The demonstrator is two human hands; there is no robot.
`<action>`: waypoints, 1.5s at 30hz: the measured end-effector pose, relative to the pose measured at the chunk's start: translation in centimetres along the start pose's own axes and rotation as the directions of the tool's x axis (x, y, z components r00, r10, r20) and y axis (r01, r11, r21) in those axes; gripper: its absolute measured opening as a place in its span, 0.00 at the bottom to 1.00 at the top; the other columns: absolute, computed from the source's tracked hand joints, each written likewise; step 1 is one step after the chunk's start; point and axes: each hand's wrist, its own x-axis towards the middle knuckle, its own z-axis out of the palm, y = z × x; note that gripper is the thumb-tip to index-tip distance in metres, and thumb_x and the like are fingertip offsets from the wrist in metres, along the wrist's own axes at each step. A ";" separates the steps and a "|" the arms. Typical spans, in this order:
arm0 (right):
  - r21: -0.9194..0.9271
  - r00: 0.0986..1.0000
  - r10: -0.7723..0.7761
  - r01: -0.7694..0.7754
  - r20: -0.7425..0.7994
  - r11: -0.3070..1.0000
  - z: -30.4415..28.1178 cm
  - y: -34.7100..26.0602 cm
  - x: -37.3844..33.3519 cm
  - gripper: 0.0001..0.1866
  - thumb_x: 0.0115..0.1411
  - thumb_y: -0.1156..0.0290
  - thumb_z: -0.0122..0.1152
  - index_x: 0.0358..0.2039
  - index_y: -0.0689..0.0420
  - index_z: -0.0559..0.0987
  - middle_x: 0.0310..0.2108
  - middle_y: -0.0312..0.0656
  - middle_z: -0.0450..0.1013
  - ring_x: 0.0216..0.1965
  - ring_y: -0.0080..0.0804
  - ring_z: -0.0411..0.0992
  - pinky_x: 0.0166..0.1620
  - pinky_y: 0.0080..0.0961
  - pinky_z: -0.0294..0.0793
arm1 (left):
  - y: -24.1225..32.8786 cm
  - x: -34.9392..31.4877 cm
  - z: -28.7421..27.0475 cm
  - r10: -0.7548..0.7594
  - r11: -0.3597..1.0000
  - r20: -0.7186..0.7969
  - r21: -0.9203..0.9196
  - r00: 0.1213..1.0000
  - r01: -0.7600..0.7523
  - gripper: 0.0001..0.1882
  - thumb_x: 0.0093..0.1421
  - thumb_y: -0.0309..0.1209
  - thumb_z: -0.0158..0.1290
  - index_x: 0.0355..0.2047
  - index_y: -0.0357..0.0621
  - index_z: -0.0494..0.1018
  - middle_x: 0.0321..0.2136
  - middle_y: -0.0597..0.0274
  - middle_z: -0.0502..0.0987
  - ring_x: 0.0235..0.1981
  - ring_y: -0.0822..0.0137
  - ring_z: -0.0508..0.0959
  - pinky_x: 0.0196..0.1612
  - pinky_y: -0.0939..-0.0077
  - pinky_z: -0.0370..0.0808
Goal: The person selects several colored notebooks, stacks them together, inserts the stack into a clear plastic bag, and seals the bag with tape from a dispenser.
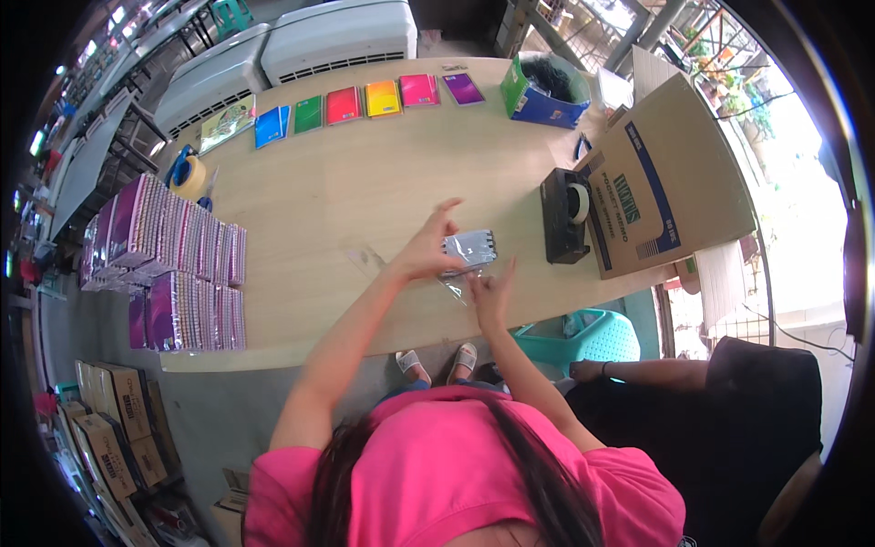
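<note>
A small grey-white bundle in clear plastic [470, 248], with dark binding marks along its side, is held just over the near middle of the table; it looks like wire-bound notepads. My left hand [427, 252] grips it from the left, thumb at the near side and fingers round the far side. Close by the bundle's near edge is my right hand [492, 296], its fingers bent against the loose clear plastic and its thumb raised. Whether those fingertips pinch the film is too small to make out. A strip of clear film [367, 260] lies left of my left hand.
Purple spiral notepads [169, 246] are stacked at the table's left end. Colourful notepads [344, 105] line the far edge. A black tape dispenser [563, 219] and large cardboard box [670, 182] stand right. Another person's arm [652, 374] rests beside a teal plastic basket [592, 337].
</note>
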 end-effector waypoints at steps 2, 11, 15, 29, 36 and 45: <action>0.053 0.982 0.159 -0.165 0.101 0.985 -0.9 3.6 -0.8 0.38 0.60 0.66 0.66 0.65 0.59 0.57 0.24 0.35 0.73 0.24 0.23 0.69 0.27 0.24 0.69 | 1.8 2.4 0.0 0.067 0.900 0.163 0.416 0.984 -0.130 0.57 0.41 0.27 0.64 0.70 0.58 0.47 0.43 0.53 0.72 0.45 0.55 0.75 0.54 0.64 0.72; 0.434 0.874 -0.106 -0.127 0.474 0.892 0.4 -7.1 2.5 0.39 0.49 0.73 0.74 0.59 0.53 0.64 0.53 0.44 0.69 0.55 0.34 0.68 0.56 0.38 0.73 | -0.4 -4.8 -2.2 -0.034 0.991 -0.074 0.124 0.997 0.044 0.55 0.42 0.28 0.67 0.69 0.46 0.48 0.57 0.50 0.64 0.59 0.55 0.67 0.62 0.61 0.65; 0.013 0.790 -0.230 0.270 0.569 0.963 1.2 -6.4 4.9 0.46 0.40 0.79 0.78 0.59 0.55 0.61 0.50 0.42 0.67 0.54 0.34 0.68 0.56 0.33 0.73 | -7.6 -6.5 2.4 -0.036 0.999 -0.288 -0.030 0.957 0.028 0.56 0.43 0.32 0.70 0.67 0.36 0.47 0.60 0.46 0.58 0.62 0.49 0.61 0.63 0.58 0.63; -0.031 0.714 -0.478 0.571 0.511 0.820 -7.3 -11.7 9.1 0.49 0.44 0.59 0.75 0.64 0.56 0.59 0.62 0.50 0.59 0.67 0.42 0.54 0.67 0.38 0.54 | 2.8 -2.1 -8.4 0.234 0.970 -0.085 0.086 0.969 -0.227 0.52 0.37 0.33 0.74 0.62 0.49 0.58 0.62 0.53 0.59 0.65 0.57 0.60 0.67 0.60 0.58; 0.267 0.756 -0.255 0.110 0.602 0.957 2.3 -5.4 5.6 0.72 0.32 0.35 0.77 0.70 0.58 0.49 0.64 0.48 0.57 0.66 0.41 0.55 0.67 0.38 0.54 | -7.0 -2.2 0.7 -0.124 0.836 0.090 -0.528 0.988 0.153 0.56 0.35 0.30 0.75 0.63 0.45 0.54 0.57 0.56 0.61 0.64 0.61 0.59 0.64 0.65 0.62; -0.247 0.566 -0.608 0.812 0.557 0.529 -3.1 -15.4 4.5 0.36 0.41 0.55 0.77 0.52 0.48 0.75 0.62 0.48 0.60 0.67 0.52 0.52 0.66 0.50 0.51 | 2.9 1.4 -8.9 0.029 0.992 0.143 0.119 0.989 -0.046 0.36 0.44 0.35 0.65 0.54 0.41 0.66 0.60 0.57 0.64 0.60 0.56 0.68 0.59 0.59 0.69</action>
